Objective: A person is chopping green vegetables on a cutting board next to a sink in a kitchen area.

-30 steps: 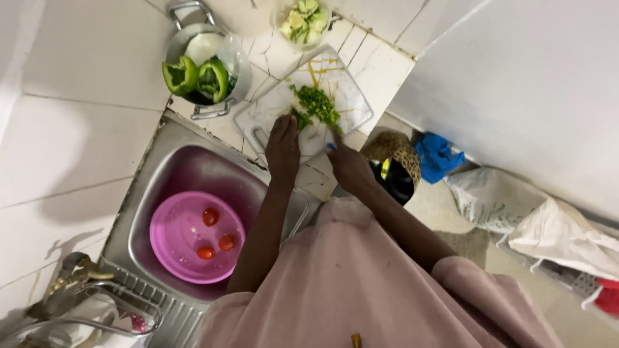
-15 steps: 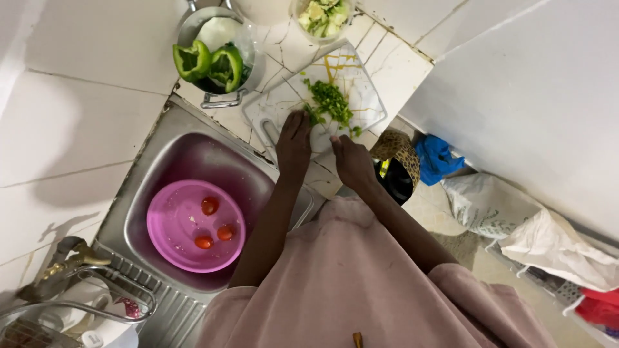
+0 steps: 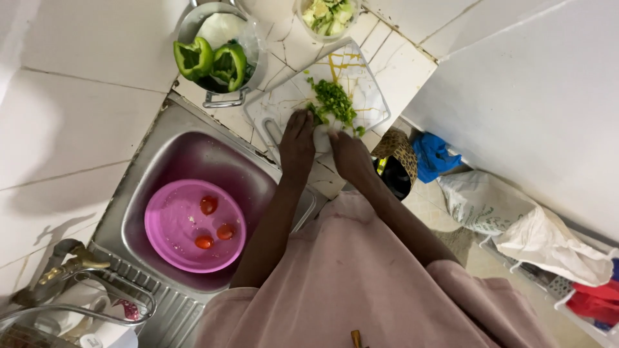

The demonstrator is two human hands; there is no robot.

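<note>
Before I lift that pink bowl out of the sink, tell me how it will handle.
The pink bowl looks like thin plastic, so probably light and slightly flexible. The three small tomatoes lie loose inside and would likely roll if it tilts. Sitting in the sink, it may be wet and slippery.

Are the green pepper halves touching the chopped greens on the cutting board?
Apart. The head view shows the green pepper halves sitting in the metal pot, while the chopped greens lie on the cutting board with tiled counter between.

our left hand palm-down, fingers curled forward | our right hand just beside it, knuckles up | both forearms extended, nearly parallel
</note>
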